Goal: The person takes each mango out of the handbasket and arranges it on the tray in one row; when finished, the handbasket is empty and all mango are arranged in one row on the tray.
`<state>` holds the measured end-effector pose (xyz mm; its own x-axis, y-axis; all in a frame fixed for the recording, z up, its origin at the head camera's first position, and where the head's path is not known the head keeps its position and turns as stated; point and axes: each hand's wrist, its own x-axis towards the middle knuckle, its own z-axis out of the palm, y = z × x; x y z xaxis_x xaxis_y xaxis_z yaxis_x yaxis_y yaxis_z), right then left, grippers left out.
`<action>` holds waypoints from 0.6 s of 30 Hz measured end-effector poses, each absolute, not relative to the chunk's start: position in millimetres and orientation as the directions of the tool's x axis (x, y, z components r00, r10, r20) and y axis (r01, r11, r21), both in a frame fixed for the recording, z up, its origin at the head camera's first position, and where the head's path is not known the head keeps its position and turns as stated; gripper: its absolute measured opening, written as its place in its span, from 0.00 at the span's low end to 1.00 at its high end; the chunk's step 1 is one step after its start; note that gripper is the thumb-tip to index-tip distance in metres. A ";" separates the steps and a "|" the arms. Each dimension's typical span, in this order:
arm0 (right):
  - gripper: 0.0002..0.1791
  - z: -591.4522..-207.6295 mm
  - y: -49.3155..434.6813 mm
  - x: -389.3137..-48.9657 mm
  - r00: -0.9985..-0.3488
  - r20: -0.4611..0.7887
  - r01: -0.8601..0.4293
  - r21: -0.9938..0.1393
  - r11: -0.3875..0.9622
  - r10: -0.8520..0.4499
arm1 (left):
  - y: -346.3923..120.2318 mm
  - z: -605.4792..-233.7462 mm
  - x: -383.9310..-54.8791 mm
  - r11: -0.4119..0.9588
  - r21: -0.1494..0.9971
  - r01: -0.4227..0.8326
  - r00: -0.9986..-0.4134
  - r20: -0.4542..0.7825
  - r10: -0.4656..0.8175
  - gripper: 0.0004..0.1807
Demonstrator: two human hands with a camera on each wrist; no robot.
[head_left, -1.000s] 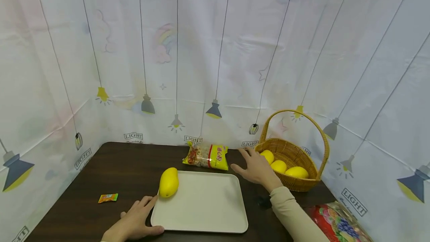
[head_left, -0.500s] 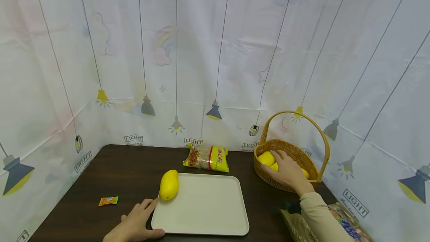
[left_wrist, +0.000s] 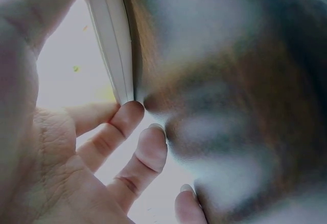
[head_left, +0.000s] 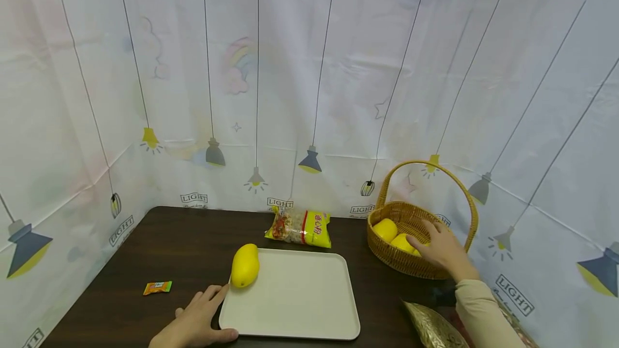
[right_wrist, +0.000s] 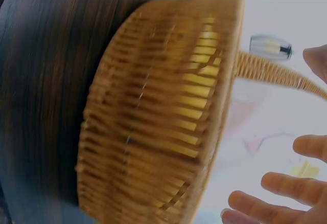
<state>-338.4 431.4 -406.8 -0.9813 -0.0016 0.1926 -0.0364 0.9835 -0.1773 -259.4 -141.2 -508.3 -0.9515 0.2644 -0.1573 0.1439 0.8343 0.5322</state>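
My left hand [head_left: 193,316] lies at the front left corner of a cream tray [head_left: 300,294]. Its thumb is at the tray's front edge and its fingers reach the left side; in the left wrist view, fingertips [left_wrist: 130,116] meet the rim. A yellow mango [head_left: 245,266] rests on the tray's back left corner. Over the right side of a wicker basket [head_left: 406,267], my right hand [head_left: 442,248] hovers with spread fingers. Yellow fruits [head_left: 385,230] lie inside, partly hidden by that hand. The right wrist view shows the fingers [right_wrist: 294,185] above the basket's rim, holding nothing.
A yellow food packet [head_left: 300,227] lies behind the tray. A small orange wrapped candy [head_left: 157,288] is on the left of the dark table [head_left: 193,240]. A golden bag [head_left: 432,326] lies at the front right, partly beneath the right sleeve. The basket's handle [head_left: 427,163] arches upright.
My right hand has moved right from beside the basket's left rim to over the fruits, then farther toward its right side. The left hand, tray and mango stay put.
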 end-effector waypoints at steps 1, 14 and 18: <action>0.53 -407.4 434.6 -338.3 -0.983 0.186 -0.031 -0.181 0.983 0.003 | -141.3 -508.3 -259.3 0.834 0.533 0.144 -0.951 -0.157 0.265 0.59; 0.54 -417.3 453.0 -334.6 -0.991 0.128 0.009 -0.208 0.978 0.036 | -142.6 -508.3 -259.4 0.831 0.536 0.150 -0.950 -0.156 0.272 0.59; 0.53 -419.0 455.3 -335.6 -0.991 0.122 0.026 -0.201 0.979 0.051 | -142.7 -508.3 -259.1 0.827 0.540 0.153 -0.949 -0.152 0.275 0.59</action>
<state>-335.6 455.3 -419.0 -0.9912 0.0512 0.1222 0.0258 0.9793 -0.2010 -259.1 -142.7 -508.3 -0.9493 0.2751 -0.1519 0.1533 0.8275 0.5402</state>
